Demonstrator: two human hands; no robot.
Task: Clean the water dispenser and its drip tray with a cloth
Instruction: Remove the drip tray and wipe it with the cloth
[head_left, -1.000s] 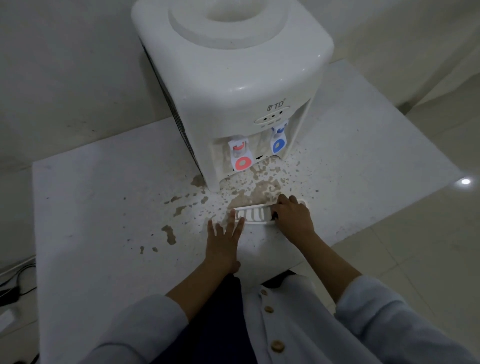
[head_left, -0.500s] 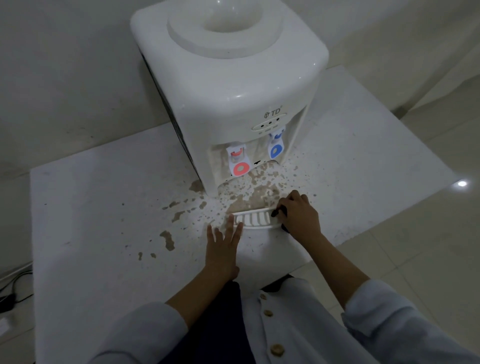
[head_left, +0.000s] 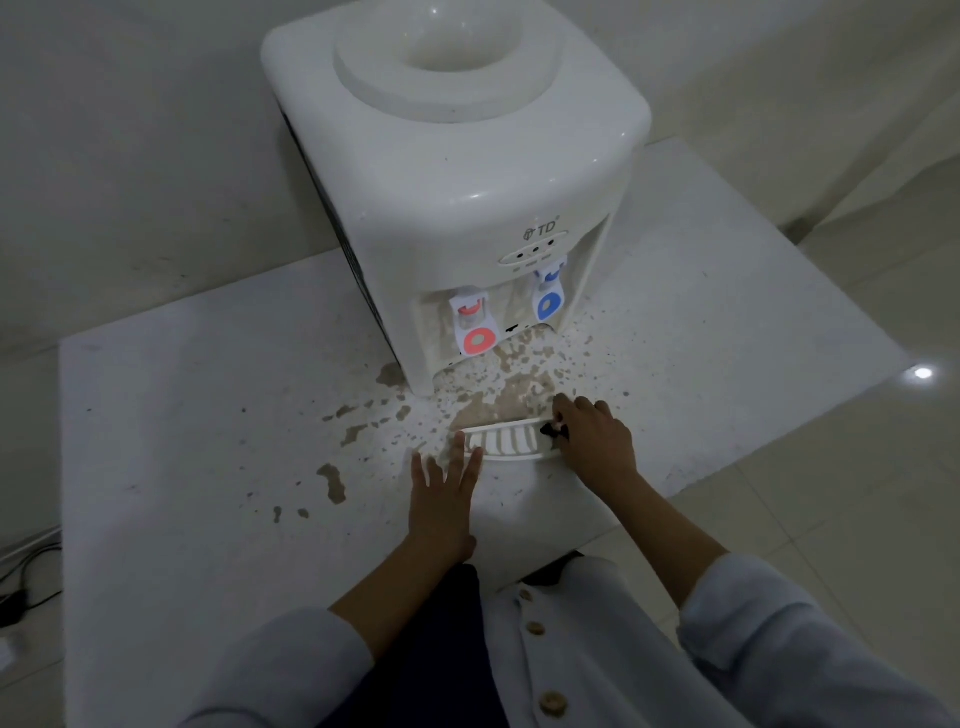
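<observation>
We see the left hand (head_left: 441, 499) flat on the table (head_left: 182, 415), fingers spread, fingertips touching the left end of the drip tray (head_left: 506, 441). Right hand (head_left: 592, 441) grips the tray's right end. Tray lies on the table just in front of the water dispenser (head_left: 467, 182), out of its slot. Brown spill stains (head_left: 498, 400) between them. 2 taps: red tap (head_left: 475, 325), blue tap (head_left: 548, 296).

Probably home utility corner: tiled floor (head_left: 857, 467), countertop water dispenser (head_left: 467, 182)
</observation>
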